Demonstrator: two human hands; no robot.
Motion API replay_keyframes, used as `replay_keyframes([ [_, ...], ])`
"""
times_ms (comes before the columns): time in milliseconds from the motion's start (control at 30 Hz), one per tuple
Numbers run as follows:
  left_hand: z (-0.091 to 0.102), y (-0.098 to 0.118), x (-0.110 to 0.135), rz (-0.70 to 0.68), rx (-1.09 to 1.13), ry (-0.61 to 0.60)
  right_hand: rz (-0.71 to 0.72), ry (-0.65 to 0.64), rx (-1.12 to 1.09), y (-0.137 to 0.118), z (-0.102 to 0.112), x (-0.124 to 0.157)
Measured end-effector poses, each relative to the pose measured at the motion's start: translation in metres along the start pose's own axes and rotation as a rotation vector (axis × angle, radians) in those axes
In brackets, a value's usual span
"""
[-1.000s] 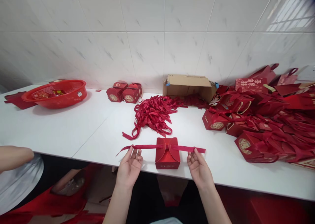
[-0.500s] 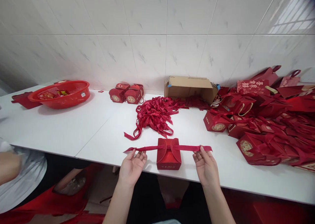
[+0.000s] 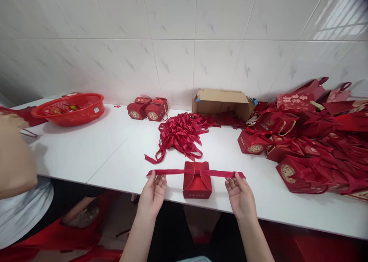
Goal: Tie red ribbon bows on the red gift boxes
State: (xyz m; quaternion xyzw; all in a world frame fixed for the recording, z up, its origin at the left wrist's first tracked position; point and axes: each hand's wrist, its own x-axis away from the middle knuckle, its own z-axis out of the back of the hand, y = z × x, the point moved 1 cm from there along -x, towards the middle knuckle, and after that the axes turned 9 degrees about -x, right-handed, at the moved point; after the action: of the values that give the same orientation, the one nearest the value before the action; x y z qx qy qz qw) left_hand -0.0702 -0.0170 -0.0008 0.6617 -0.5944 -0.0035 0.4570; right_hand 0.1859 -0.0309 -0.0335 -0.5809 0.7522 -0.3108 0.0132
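Note:
A small red gift box point(image 3: 197, 180) stands near the front edge of the white table point(image 3: 86, 147). A red ribbon point(image 3: 172, 172) runs through its top flaps and sticks out to both sides. My left hand point(image 3: 152, 195) pinches the ribbon's left end, palm up. My right hand point(image 3: 240, 196) pinches the right end. The ribbon is stretched level between them. Behind the box lies a heap of loose red ribbons point(image 3: 181, 133).
Two finished red boxes point(image 3: 146, 109) stand by the wall beside an open cardboard box point(image 3: 222, 101). Several red boxes and bags point(image 3: 313, 139) crowd the right. A red basket point(image 3: 70, 109) sits far left. Another person's arm point(image 3: 14, 154) reaches in at the left.
My hands stay on the ribbon ends, the ribbon a little tauter and straighter. The other person's arm at the left has risen over the table's left end.

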Motion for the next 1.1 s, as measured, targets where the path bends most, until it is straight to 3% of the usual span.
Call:
replay_keyframes([
  [267,0.001,0.019,-0.002,-0.438,-0.076,-0.030,0.214,-0.016,0.090,-0.016,-0.013,-0.001],
  [400,-0.009,0.030,0.001,-0.526,-0.081,-0.055,0.345,-0.065,0.157,-0.027,-0.026,-0.002],
  [733,-0.056,0.046,0.020,-0.787,-0.187,-0.214,0.695,-0.248,0.312,-0.056,-0.081,-0.002],
  [933,-0.090,0.049,0.036,-0.871,-0.231,-0.348,0.765,-0.417,0.440,-0.060,-0.113,0.001],
  [1100,-0.121,0.044,0.050,-0.837,-0.305,-0.448,0.775,-0.622,0.541,-0.053,-0.144,0.011],
])
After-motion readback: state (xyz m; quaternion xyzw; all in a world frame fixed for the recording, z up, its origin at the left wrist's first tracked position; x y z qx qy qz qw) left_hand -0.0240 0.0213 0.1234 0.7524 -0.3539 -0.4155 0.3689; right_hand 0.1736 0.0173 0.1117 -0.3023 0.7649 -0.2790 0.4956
